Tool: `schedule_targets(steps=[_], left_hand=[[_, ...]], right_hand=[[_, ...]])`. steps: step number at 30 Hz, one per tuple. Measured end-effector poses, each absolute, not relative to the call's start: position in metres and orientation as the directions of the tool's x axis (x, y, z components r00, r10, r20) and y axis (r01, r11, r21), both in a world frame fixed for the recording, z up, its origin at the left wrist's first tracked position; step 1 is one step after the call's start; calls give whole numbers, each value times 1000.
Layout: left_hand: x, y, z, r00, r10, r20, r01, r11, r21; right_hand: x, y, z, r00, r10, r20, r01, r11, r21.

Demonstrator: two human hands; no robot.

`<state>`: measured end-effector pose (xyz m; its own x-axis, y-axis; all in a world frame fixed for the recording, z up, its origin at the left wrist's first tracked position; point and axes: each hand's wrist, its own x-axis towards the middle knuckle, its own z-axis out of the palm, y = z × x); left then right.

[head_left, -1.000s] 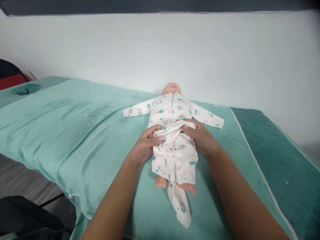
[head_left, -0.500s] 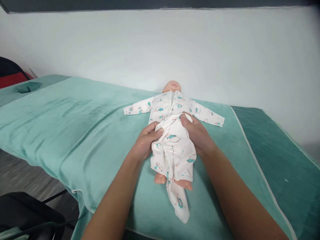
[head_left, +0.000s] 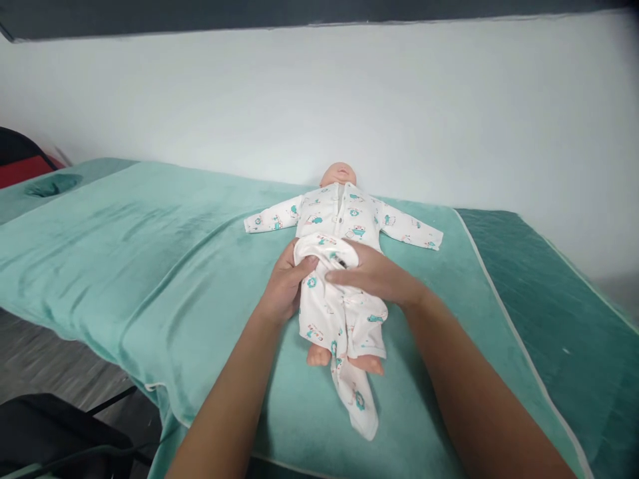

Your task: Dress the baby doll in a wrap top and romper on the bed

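"What's the step?"
"On the green sheet [head_left: 150, 239] lies a doll [head_left: 338, 175]; across its waist and legs, printed cloth [head_left: 322, 313], seemingly being arranged. The next move likely calls for even tension."
"And the grip?"
"Left hand [head_left: 284, 283] pinches the cloth, thumb uppermost; right hand [head_left: 377, 271] lays its thumb there (fingers partly hidden; pinching or not, I can't tell)."

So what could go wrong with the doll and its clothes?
The patterned cloth is bunched near the waist, with the left hand gripping it and the right hand on it, so it might get twisted. A loose end lies past the bare feet and could snag. The doll's head looks close to the wall, so a hard push might bump it.
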<state>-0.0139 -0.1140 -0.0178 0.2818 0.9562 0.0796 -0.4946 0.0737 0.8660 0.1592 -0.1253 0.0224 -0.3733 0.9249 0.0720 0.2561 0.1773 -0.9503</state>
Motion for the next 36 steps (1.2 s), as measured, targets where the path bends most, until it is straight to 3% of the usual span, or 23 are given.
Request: schedule_targets(steps=[2,4,10,14,18,21,24,26,33,36], left_hand=[[-13,-113,-18,251,965,79,-501,60,863],[-14,-112,-18,257,963,77,-474,56,879],[-20,-115,-13,471,877,93,-213,11,977],[-22,-120,-11,519,855,17,-78,27,997],[-19,-122,-17,440,898,22,-304,126,944],[-17,-120,-20,349,937,23,-468,153,871],[-17,-119,-21,308,951,8,-504,156,849],[-17,-119,-21,312,950,9,-496,155,855],[-11,-136,-12,297,955,-12,-434,147,889],[-9,-156,-3,252,967,-50,-370,144,918]], right_hand=[[160,-128,27,-511,859,-32,342,169,-924],[161,-131,28,-531,841,-104,357,111,-927],[158,-130,17,-301,953,24,-42,12,-999],[150,-127,13,-164,984,73,-167,45,-985],[147,-127,13,-154,985,76,-119,58,-991],[152,-128,18,-337,939,66,36,83,-996],[159,-130,25,-542,840,-2,199,126,-972],[161,-131,27,-574,817,-59,257,111,-960],[160,-129,15,-360,932,52,21,64,-998],[162,-127,12,-331,941,67,13,75,-997]])
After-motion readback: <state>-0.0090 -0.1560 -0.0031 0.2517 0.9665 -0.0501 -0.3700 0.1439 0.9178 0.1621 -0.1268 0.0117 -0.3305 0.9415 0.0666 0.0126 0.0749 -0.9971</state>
